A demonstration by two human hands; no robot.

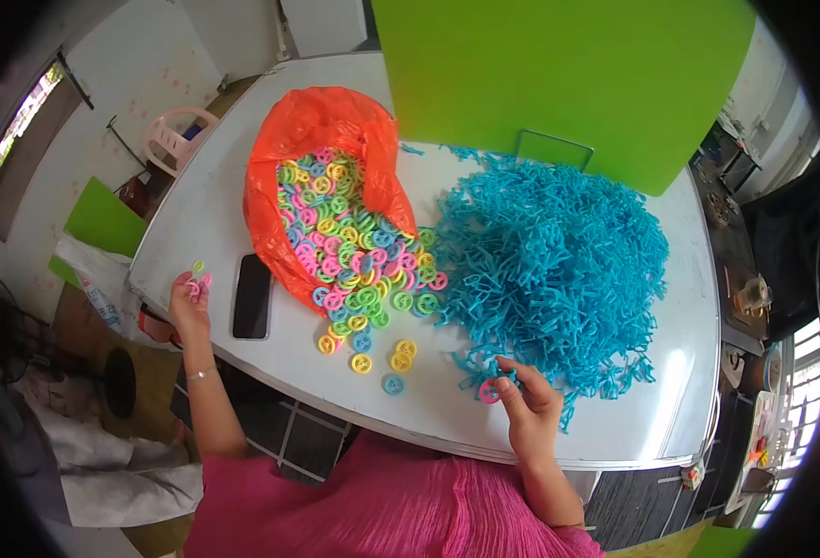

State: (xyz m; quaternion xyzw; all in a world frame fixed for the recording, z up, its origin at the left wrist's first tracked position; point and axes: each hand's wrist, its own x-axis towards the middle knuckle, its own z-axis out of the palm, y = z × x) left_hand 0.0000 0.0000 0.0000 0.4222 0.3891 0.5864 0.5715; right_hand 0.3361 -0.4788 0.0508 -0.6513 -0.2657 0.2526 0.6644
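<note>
Past the table's left edge, my left hand (pixel 190 309) is raised with its fingers closed around small pink plastic wheels (pixel 192 287). A yellow-green wheel (pixel 198 265) shows just above the fingertips; whether it is held or loose I cannot tell. Close to the front edge, my right hand (pixel 533 409) pinches a pink wheel (pixel 489 391) together with a blue plastic piece (pixel 506 372). Behind it rises a big heap of thin blue plastic pieces (pixel 549 260). Multicoloured wheels (pixel 363 251) spill out of a red plastic bag (pixel 275 219) towards me.
A black phone (pixel 252 296) lies between my left hand and the bag on the white table (pixel 447 423). A green board (pixel 559 84) with a metal handle stands behind the blue heap. At the far left is a pink plastic chair (pixel 178 139); a person's grey-trousered legs (pixel 122 465) are at lower left.
</note>
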